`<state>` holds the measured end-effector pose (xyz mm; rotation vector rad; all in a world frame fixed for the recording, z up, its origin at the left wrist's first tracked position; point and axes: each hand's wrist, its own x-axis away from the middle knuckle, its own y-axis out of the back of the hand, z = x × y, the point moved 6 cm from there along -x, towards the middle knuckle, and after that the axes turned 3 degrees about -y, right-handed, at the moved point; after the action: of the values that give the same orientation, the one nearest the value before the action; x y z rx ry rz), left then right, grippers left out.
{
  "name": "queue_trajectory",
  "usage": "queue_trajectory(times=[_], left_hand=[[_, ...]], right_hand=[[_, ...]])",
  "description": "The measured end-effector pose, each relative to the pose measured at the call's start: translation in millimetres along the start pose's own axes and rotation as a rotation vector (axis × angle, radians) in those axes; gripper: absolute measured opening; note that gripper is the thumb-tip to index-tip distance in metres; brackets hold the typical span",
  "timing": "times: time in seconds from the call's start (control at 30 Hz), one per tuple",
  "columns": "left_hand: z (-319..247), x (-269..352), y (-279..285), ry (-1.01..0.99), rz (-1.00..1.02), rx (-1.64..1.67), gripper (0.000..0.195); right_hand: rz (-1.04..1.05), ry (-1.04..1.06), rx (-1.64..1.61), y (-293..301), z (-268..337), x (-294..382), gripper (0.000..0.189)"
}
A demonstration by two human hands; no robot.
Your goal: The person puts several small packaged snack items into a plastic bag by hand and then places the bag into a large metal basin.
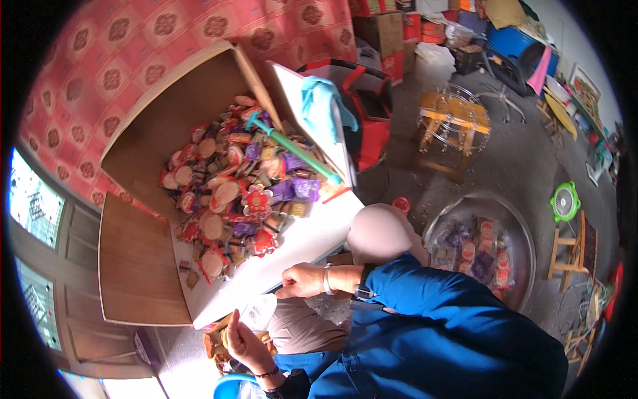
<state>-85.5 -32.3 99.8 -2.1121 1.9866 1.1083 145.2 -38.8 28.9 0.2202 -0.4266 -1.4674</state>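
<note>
A small clear plastic bag with printing on it spans the gap between my hands, over my lap. My right hand pinches its upper edge, fingers curled, beside the white table edge. Lower down, my left hand is at the bag's other side with a finger raised; its grip on the bag is unclear. Just beyond them, a heap of small wrapped snacks spills from an open cardboard box onto the white tabletop. A green plastic tube with a handle lies across the heap.
At right, a large metal basin holds filled clear packs. A blue tub stands below my left hand. Beyond the table are a light-blue cloth, a red-and-black bag, a wooden stool and a green fan.
</note>
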Motion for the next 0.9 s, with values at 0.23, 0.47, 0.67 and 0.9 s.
queue_trajectory(times=[0.23,0.47,0.67,0.9], left_hand=[[-17,-9,15,-0.145,-0.078,-0.168,0.031],[-6,-15,-12,-0.089,0.098,-0.131,0.035],[7,-15,-52,-0.188,0.246,-0.166,0.029],[57,3,-75,0.07,0.319,0.015,0.032]], right_hand=[[-0.287,-0.037,0.097,14,-18,-4,0.034],[-0.487,-0.007,0.257,23,-24,-5,0.028],[-0.449,0.097,0.399,29,-2,-18,0.047],[-0.282,0.087,0.681,7,11,-59,0.073]])
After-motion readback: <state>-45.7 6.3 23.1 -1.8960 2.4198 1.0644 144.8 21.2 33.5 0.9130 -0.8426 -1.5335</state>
